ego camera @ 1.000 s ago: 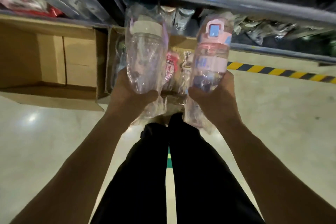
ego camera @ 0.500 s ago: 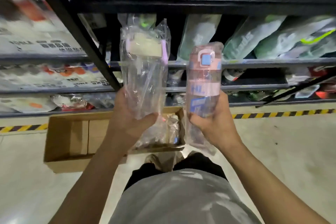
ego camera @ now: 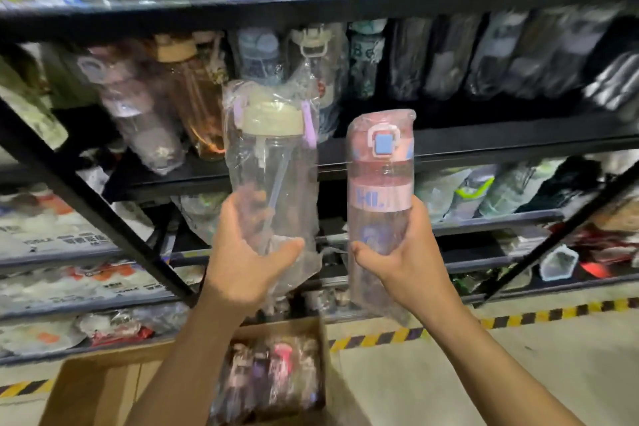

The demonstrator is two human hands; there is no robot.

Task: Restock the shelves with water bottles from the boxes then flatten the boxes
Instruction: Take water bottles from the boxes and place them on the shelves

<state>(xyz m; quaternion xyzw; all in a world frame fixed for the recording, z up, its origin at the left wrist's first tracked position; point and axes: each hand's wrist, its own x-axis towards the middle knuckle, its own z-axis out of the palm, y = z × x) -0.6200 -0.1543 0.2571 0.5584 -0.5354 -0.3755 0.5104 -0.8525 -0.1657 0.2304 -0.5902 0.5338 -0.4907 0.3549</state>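
A person's left hand [ego camera: 250, 252] curls its grip round the base of a clear bottle [ego camera: 273, 162] with a cream lid. The right hand [ego camera: 403, 252] wraps its grip low on a pink bottle [ego camera: 380, 183]. Both bottles stand upright in loose plastic wrap, in front of a crowded shelf [ego camera: 518, 138] at 12 o'clock. A box [ego camera: 103, 387] holding more bottles sits at 6 o'clock. Gripped low through slippery wrap, either bottle could slide free, or knock leaning stock off the shelf.
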